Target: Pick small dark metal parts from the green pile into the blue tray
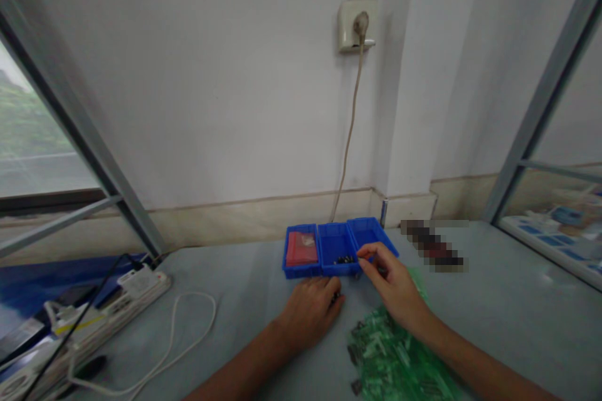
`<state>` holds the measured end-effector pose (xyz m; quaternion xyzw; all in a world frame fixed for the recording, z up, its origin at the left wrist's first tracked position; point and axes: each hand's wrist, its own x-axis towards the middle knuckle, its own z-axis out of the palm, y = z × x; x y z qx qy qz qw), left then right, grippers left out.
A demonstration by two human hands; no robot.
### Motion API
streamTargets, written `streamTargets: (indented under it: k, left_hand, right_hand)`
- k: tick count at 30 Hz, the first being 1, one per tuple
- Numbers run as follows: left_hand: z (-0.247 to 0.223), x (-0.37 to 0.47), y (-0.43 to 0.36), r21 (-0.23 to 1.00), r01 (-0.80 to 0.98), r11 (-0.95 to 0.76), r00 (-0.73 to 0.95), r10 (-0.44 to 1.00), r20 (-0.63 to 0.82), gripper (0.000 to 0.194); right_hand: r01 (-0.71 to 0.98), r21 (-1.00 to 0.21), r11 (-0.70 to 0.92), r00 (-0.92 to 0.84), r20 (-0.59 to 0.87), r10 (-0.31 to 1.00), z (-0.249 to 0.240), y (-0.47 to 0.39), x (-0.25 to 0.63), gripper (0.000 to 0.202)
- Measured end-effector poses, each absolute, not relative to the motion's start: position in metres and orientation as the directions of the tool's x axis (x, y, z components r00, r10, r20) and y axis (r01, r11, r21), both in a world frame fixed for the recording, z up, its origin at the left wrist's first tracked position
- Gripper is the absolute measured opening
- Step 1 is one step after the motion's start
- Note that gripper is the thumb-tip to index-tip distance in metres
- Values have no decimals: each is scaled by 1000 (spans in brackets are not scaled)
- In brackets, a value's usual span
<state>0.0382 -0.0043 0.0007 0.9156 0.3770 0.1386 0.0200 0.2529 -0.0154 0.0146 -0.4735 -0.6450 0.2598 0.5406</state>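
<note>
Both hands are at work over a light grey worktop, close to a row of three blue plastic bins. The left hand rests palm down just in front of the left and middle bins, its fingers curled, with a few small dark pieces held between thumb and fingers. The right hand reaches in from the other side — its thumb and index fingertip are drawn together at the front right corner of the middle bin. Whether anything is pinched between them is too small to tell.

The middle bin holds a small heap of dark metallic-looking parts near its front wall. In the left bin lies a red packet; the right bin stands at a slight angle to the others. A green translucent plastic bag of small parts lies under and beside the right forearm. Beyond, to the right, is a pixelated object. A white power strip and a loose white cable lie at the left — a plug sits in the wall socket above.
</note>
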Motion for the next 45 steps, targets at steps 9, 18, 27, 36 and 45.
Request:
streamTargets:
  k: [9, 18, 27, 36, 45]
  left_hand:
    - [4, 39, -5, 157, 685, -711, 672, 701, 240, 8]
    - [1, 38, -3, 156, 673, -723, 680, 687, 256, 9]
    - [1, 38, -4, 151, 680, -718, 675, 693, 253, 9]
    - [-1, 38, -4, 147, 686, -713, 671, 698, 252, 8]
    - [2, 38, -4, 144, 688, -712, 672, 699, 243, 7]
  right_hand:
    - [302, -867, 395, -1, 414, 910, 12, -15, 254, 24]
    - [292, -883, 367, 7, 386, 923, 14, -18, 253, 25]
    - [300, -876, 377, 39, 406, 913, 16, -19, 252, 23]
    - [296, -868, 399, 39, 428, 903, 15, -18, 252, 22]
    - [275, -878, 392, 12, 410, 912, 14, -17, 252, 18]
